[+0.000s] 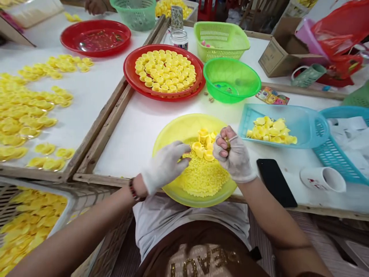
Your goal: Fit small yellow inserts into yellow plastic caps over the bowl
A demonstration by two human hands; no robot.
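My left hand, in a white glove with bare fingertips, reaches over the left side of a yellow bowl. Its thumb and fingers come together in a pinch, and what lies between them is too small to name. Above the bowl's right rim, my right hand is gloved the same way and curled closed. A bit of something small and yellowish shows between its fingers. Inside the bowl are many tiny yellow pellets, with several yellow plastic cup-shaped pieces on top, between my hands.
Behind the bowl, a red tray holds rows of yellow cups beside a green basin. On the right are a blue scoop of yellow pieces, a black phone and a white mug. Wooden strips divide the table.
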